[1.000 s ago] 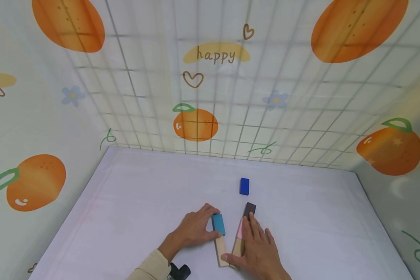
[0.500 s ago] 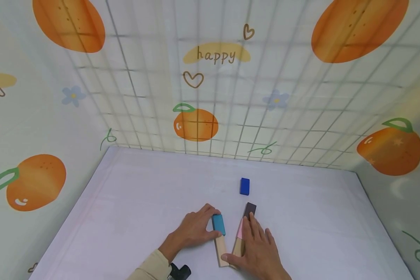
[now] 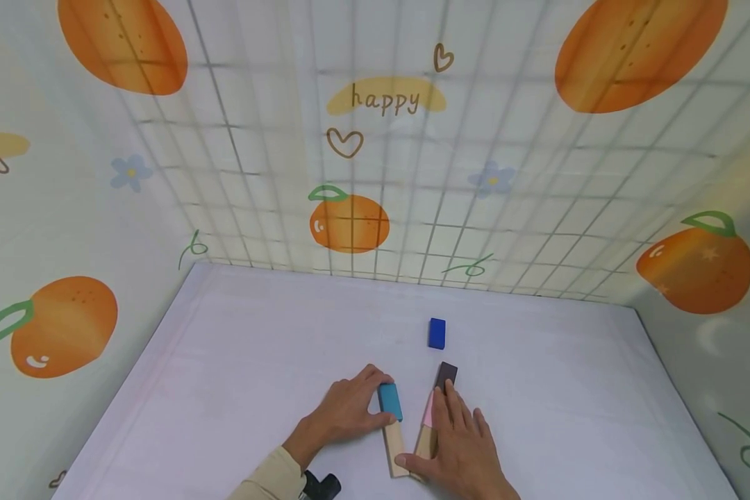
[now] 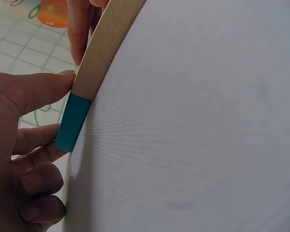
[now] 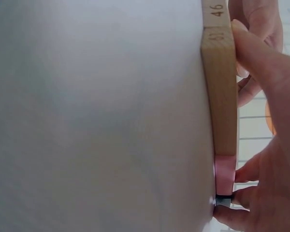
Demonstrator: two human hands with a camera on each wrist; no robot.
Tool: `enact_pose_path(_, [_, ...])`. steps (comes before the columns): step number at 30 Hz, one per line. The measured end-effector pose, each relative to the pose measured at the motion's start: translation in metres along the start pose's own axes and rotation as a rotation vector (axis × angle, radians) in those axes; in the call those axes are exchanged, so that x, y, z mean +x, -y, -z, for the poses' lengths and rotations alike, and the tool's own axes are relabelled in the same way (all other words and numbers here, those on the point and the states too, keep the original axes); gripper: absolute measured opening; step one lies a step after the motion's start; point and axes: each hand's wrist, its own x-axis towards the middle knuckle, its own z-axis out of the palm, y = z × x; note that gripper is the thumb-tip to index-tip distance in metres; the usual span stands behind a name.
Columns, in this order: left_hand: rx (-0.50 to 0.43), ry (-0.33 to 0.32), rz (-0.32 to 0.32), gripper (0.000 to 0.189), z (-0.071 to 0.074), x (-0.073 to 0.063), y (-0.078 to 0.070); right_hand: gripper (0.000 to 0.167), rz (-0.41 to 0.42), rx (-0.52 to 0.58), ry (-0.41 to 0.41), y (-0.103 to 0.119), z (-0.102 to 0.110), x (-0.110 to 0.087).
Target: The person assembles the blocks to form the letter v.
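Two rows of blocks form a narrow V on the white table, meeting at the near end. The left row has a teal block [image 3: 390,401] ahead of a plain wooden block [image 3: 395,450]. My left hand [image 3: 348,408] pinches the teal block lengthwise, thumb at its seam with the wood. In the right row, a second wooden block [image 5: 222,96], a pink block [image 5: 225,175] and a black block [image 3: 446,373] stand end to end. My right hand [image 3: 465,444] rests along that row with fairly straight fingers on the pink and black blocks, its thumb at the near corner.
A dark blue block [image 3: 437,333] lies apart beyond the black one. White cloth covers the table [image 3: 256,333], with fruit-patterned fabric walls [image 3: 406,173] at the back and both sides. A black device [image 3: 321,485] sits at the left wrist.
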Motion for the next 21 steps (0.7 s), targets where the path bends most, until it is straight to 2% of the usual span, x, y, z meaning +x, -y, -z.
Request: enact_pose_path(21, [-0.008,0.029,0.030,0.061,0.0024,-0.0002,-0.0032,0.143,0.002,0.009,-0.009,0.0001,-0.0004,-0.0019])
